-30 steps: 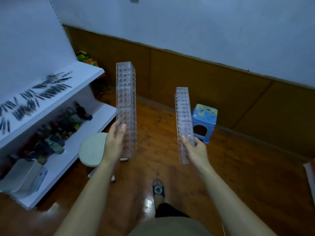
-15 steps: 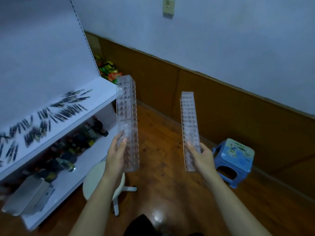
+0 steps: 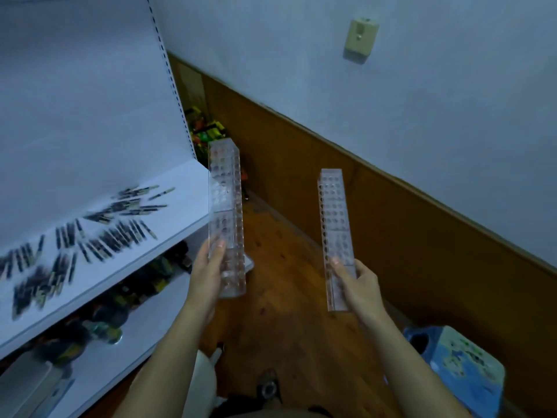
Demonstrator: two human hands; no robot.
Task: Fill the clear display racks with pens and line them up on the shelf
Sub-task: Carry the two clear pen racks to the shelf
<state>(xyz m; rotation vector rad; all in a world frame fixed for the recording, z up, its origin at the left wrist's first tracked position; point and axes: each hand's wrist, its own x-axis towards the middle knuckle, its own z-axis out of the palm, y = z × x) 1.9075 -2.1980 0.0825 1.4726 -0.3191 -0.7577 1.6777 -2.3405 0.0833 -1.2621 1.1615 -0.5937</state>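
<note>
Left fingers: the thumb (image 3: 218, 251) lies flat on the front of the left rack (image 3: 225, 206) and the other fingers curl behind its lower end.
Right fingers: the thumb (image 3: 339, 268) presses the right rack (image 3: 334, 224) near its base, and the fingers wrap behind it.
Racks: both are clear and upright, held in the air and apart.
Hands: the left hand (image 3: 208, 276) and right hand (image 3: 358, 285) are raised on outstretched forearms.
Shelf: the white shelf (image 3: 177, 203) is just left of the left rack, with pens (image 3: 99, 230) scattered loose on it.
Room: wooden floor (image 3: 286, 267); blue stool (image 3: 464, 366) at lower right.

Motion-blurred pens (image 3: 120, 236) on the shelf (image 3: 188, 197), dim unidentifiable goods (image 3: 105, 315) on the tier below.
</note>
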